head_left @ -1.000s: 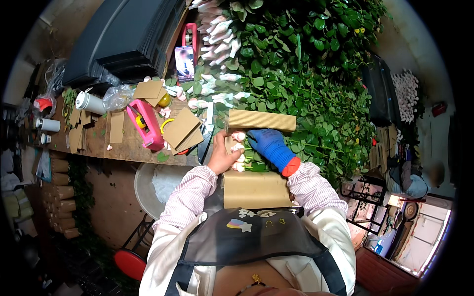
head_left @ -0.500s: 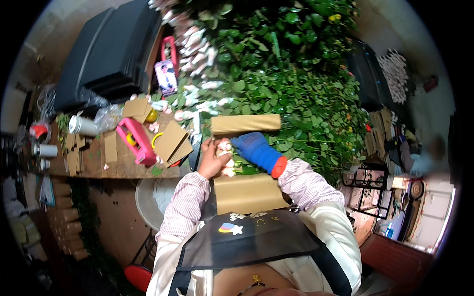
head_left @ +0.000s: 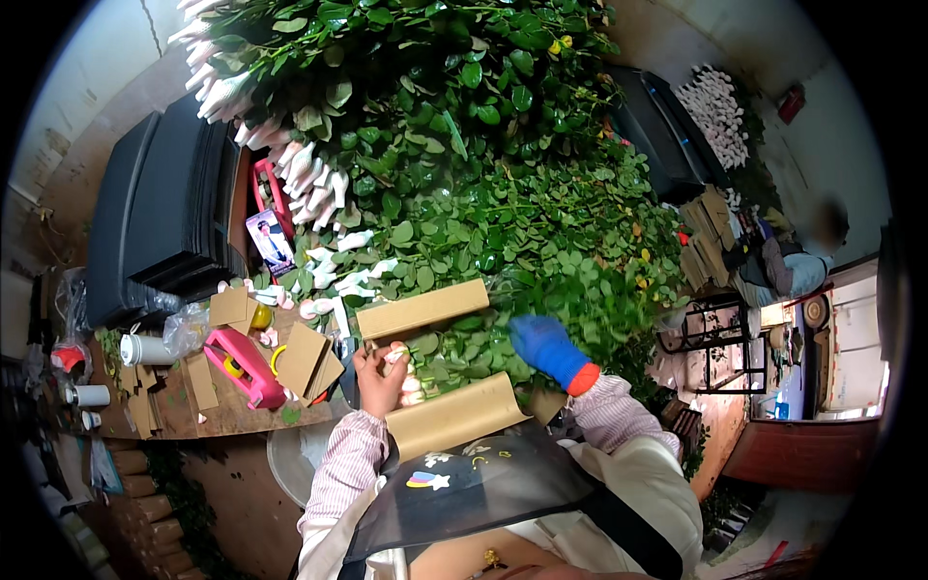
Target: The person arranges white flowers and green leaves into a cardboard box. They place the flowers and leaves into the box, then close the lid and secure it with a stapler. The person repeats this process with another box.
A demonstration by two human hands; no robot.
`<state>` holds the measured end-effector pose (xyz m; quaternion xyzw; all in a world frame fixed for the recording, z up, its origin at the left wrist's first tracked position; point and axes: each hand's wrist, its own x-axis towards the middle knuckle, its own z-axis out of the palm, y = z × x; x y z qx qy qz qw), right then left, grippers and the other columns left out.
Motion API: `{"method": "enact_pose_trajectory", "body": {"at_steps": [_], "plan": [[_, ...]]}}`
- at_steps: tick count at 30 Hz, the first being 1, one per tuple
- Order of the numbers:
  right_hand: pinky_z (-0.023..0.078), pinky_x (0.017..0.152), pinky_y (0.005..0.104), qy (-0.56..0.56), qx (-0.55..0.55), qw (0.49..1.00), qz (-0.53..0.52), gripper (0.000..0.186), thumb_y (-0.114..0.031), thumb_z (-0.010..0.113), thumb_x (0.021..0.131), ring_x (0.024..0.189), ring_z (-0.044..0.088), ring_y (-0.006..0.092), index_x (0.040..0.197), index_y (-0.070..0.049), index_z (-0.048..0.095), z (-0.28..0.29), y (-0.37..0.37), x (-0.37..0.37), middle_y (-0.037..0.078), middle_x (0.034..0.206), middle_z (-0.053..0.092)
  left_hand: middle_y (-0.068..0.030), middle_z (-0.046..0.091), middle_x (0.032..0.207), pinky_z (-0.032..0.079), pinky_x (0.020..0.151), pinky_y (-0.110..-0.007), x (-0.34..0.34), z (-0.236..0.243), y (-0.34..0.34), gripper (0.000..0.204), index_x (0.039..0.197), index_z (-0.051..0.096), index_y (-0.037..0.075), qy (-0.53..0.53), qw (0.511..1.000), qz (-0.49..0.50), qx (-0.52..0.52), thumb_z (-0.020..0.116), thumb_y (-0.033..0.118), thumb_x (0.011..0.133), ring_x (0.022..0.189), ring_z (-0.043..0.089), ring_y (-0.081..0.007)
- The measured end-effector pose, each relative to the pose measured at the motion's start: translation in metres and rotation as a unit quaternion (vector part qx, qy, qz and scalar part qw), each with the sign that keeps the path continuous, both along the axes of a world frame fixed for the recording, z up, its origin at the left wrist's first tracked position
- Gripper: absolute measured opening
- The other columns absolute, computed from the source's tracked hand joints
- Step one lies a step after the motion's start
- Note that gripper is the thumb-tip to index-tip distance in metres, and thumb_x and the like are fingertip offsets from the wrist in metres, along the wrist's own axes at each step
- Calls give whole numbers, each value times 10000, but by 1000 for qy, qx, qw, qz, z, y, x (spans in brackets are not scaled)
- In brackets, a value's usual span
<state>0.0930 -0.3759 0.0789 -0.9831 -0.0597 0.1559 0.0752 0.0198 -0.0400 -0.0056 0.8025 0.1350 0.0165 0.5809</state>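
The wearer's bare left hand (head_left: pixel 379 383) is low and just left of centre, its fingers bent and their tips against the small, pale pink-and-white rose heads (head_left: pixel 412 389); whether it grips one or only steadies it, I cannot tell. The right hand (head_left: pixel 547 345), in a blue knitted glove with a red-orange cuff, is apart from it to the right, palm down over the leaves; it is blurred, so whether its fingers are closed on a stem cannot be told. The rose heads sit in a short row beside the left hand, their green leafy stems (head_left: pixel 456 362) running right, between a tan corrugated cardboard strip (head_left: pixel 423 308) on the far side and a smooth, curved sheet of brown paper (head_left: pixel 456 418) on the near side. The step seems to be lining up blooms; to do it well, the bare fingers should touch petals lightly and keep the heads level, while the gloved hand handles stems, where thorns may catch, and keeps leaves from snagging. The paper is best left unbent against the wearer's dark apron (head_left: pixel 459 498). Farther out, thick green foliage (head_left: pixel 570 261) spreads beyond both hands; to the left, on a worn brown wooden table (head_left: pixel 215 421), are a bright pink tape dispenser (head_left: pixel 244 369) and flat tan cardboard pieces (head_left: pixel 307 360).
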Motion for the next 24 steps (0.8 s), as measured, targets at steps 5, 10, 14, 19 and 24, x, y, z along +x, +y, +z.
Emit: {"method": "enact_pose_trajectory", "body": {"at_steps": [5,10,14,19,24], "plan": [[563,789,529,-165,180,970,12,219,-296,570,987,879,712,399,1070,-158,717,31,0,83,175,953,728,-175,476,1346,449,1062,-384,-1,10,3,331,1101,742,19,7,1000,8,11,873,184,846,1256,545,-306],[534,896,495,-104,-68,992,28,256,-252,560,995,1063,691,341,1182,-185,720,-55,5,211,136,1167,700,-191,461,1420,415,1124,-394,5,9,4,342,1120,740,27,8,1000,-12,19,873,170,839,1323,512,-322],[479,1002,487,-52,-243,968,42,268,-283,623,953,1237,614,306,1180,-208,744,-69,13,246,81,1401,611,-189,436,1445,401,1138,-393,6,3,3,345,1132,743,30,8,1000,-17,7,866,169,842,1343,492,-321],[438,1041,510,-282,-85,949,108,293,-321,562,1005,1274,587,312,1177,-163,741,34,36,250,89,1337,636,-191,428,1447,421,1119,-386,-3,10,7,346,1144,735,21,26,1000,2,-16,857,163,853,1303,528,-312],[454,1009,511,-165,-121,972,118,238,-312,622,958,1155,621,323,1057,-125,730,60,1,251,89,1227,681,-211,485,1395,457,1074,-392,3,13,2,332,1138,757,71,0,1000,-4,8,864,202,851,1245,569,-343]]}}
